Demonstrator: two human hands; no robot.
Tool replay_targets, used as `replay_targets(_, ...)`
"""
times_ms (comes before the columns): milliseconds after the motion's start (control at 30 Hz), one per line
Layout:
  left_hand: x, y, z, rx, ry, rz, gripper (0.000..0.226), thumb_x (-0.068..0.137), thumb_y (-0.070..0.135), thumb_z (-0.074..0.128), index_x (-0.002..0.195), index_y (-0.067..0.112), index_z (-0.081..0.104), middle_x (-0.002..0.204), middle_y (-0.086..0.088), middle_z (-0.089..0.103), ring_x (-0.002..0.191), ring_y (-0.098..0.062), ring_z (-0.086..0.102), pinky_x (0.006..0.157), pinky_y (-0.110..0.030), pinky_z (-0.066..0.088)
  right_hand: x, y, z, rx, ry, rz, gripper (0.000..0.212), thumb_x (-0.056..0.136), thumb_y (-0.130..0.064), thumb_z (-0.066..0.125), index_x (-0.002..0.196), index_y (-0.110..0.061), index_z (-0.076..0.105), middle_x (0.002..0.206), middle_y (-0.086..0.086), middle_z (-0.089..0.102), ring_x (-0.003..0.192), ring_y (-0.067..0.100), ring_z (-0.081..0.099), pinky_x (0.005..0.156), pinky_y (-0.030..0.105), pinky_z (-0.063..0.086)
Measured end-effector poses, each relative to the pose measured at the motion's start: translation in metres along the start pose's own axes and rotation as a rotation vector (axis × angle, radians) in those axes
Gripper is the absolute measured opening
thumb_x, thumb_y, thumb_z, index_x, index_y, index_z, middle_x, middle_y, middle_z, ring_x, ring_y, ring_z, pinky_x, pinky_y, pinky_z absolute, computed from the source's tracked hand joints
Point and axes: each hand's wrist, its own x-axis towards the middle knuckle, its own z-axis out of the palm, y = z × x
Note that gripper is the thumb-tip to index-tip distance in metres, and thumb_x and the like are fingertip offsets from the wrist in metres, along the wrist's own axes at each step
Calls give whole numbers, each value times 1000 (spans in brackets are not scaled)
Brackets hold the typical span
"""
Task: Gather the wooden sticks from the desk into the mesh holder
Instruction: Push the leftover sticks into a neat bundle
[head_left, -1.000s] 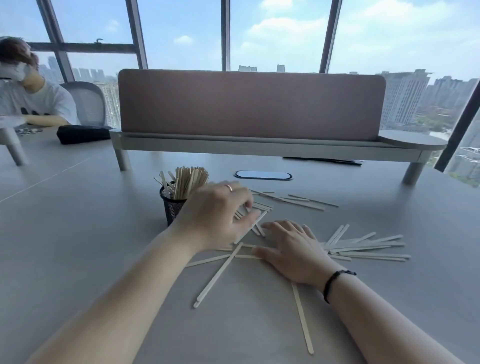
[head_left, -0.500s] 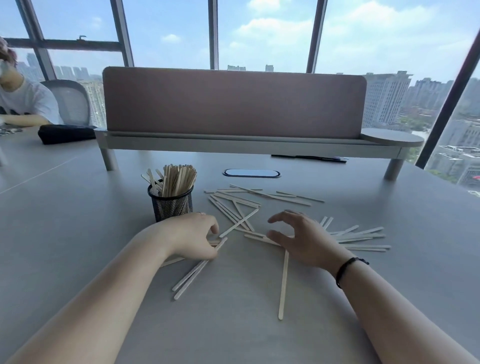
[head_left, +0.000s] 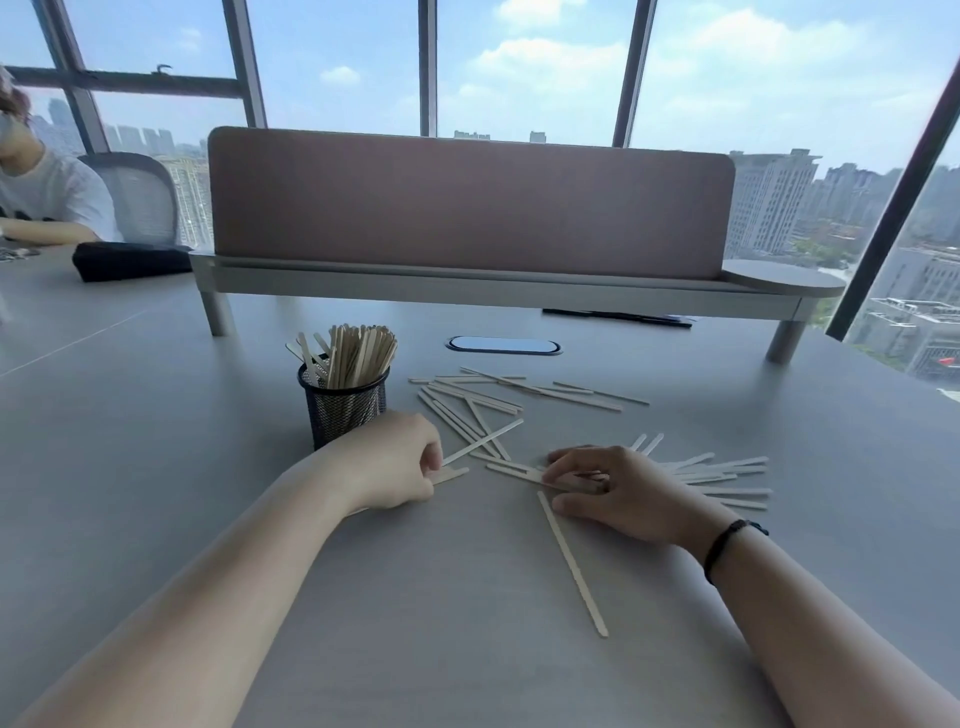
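Grey desk (head_left: 467, 649): both hands gripping wooden sticks (head_left: 519, 395).

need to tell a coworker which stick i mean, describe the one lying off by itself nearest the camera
Start at the black mesh holder on the grey desk, then look right to the right hand. The lone stick runs from under that hand toward the camera, apart from every pile.

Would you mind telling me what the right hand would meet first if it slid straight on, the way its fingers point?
Probably the left hand: the right hand points left across loose sticks it already touches; depth is uncertain.
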Motion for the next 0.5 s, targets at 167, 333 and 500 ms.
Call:
replay_targets(167,5,14,23,-209,130,127,13,82,18,70,94,21,74,84,13,70,77,3,64,70,-9,49,7,-4,13,-48,121,-42,18,76,-41,79,78,-28,67,113,-25,64,105,-2,61,96,25,46)
replay_targets(333,9,16,40,-327,228,182,13,84,19,72,96,25,73,82,15,70,78,5,64,70,-8,48,9,-2,14,-76,144,-59,16,79,-46,72,80,-31,68,109,-22,66,103,5,63,97,34,47)
replay_targets(500,11,14,44,-352,243,211,19,85,14,72,101,24,72,87,14,71,83,3,65,79,-17,53,-4,-18,4,-155,3,6,76,54,-85,66,118,-43,62,121,-25,58,114,2,55,100,31,45)
